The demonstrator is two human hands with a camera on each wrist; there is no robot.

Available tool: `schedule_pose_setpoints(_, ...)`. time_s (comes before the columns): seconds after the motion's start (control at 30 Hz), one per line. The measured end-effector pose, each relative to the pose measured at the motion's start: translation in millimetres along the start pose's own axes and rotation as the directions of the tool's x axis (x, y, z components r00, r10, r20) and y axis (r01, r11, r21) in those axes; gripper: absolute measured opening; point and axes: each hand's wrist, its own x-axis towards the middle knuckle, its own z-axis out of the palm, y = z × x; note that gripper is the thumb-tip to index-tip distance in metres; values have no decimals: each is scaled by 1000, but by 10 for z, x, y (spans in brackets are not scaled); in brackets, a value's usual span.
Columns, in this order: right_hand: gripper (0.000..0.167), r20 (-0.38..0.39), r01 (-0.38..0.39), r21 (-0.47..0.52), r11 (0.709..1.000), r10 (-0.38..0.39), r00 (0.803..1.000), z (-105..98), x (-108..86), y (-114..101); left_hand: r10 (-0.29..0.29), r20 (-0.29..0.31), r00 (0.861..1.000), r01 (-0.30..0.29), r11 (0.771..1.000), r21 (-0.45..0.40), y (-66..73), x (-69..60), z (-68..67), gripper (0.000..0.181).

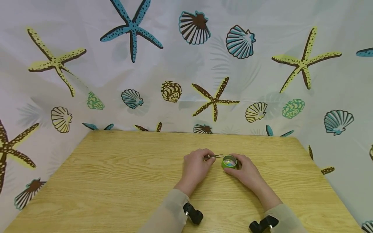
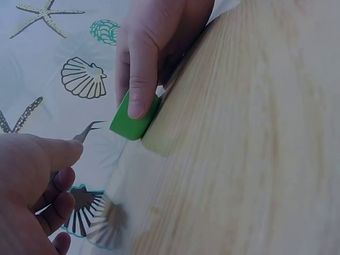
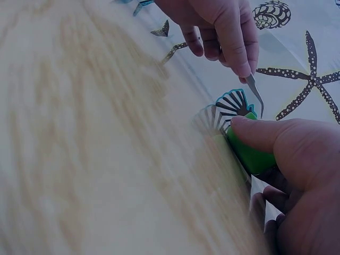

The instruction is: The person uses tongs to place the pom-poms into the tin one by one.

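Note:
Curved-tip metal tweezers (image 2: pixel 85 130) are pinched between the thumb and fingers of my left hand (image 1: pixel 196 165). In the left wrist view their two points stand slightly apart, with nothing visible between them. My right hand (image 1: pixel 245 171) grips a small round green container (image 1: pixel 229 161) by its sides, thumb at the near side. The container stands upright on the table, its top uncovered, with small shiny multicoloured pieces inside. The tweezers' points are just left of its rim, level with the top. In the right wrist view the right thumb (image 3: pixel 260 133) lies along the green wall.
The wooden table (image 1: pixel 122 174) reaches back to a white cloth (image 1: pixel 163 64) printed with starfish and shells, which also hangs at both sides. Black camera mounts (image 1: pixel 193 213) sit on both sleeves.

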Motion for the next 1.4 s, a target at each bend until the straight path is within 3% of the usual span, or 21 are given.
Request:
schedule_pose_setpoints(0.47,69,11,21,-2,1000,-21,1000,1,-14,-2,-55,-79,995,55,998,1,-345,-47,-277,7)
schedule_pose_setpoints(0.8,69,12,10,2,1000,-10,1000,-2,-23,-6,-90,-72,993,89,996,-18,-660,-10,-322,8)
schedule_pose_setpoints(1.07,70,13,5,13,1000,-5,1000,0,-17,-7,-91,-73,993,94,995,30,-724,12,-338,7)
schedule_pose_setpoints(1.4,70,10,13,8,1000,-13,1000,14,-1,29,-94,-44,995,98,990,98,-692,6,-342,6)
